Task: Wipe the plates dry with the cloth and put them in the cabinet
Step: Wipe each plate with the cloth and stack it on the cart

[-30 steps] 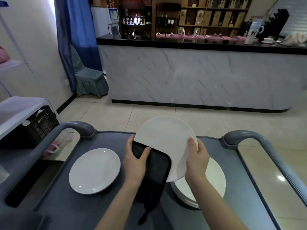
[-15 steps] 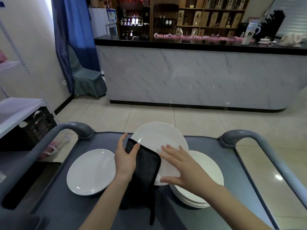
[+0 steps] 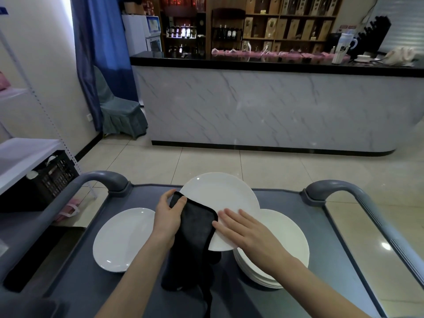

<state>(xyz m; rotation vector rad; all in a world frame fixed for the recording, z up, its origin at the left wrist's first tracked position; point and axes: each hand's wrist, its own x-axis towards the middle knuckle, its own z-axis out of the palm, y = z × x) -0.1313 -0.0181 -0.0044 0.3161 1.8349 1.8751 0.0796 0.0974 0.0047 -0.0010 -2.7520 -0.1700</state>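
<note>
Plate [image 3: 218, 193] tilted partly over stack [image 3: 286, 244], pinched with cloth [image 3: 197, 228] by left hand [image 3: 167, 216]; right hand [image 3: 245, 230] flat, ungripping. Risk: slipping, chipping stack.

White plates [image 3: 220, 193] (black cloth [image 3: 195, 228])

Cart [image 3: 321, 228] with plate [image 3: 124, 239], plate stack [image 3: 286, 244]

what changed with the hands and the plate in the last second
The right hand let go of the right edge of the held plate and now lies flat on its face, fingers straight, beside the cloth. The plate came down and tipped flatter. The left hand still pinches the cloth against the plate's left edge. The single plate and the stack on the cart stayed put.
</note>
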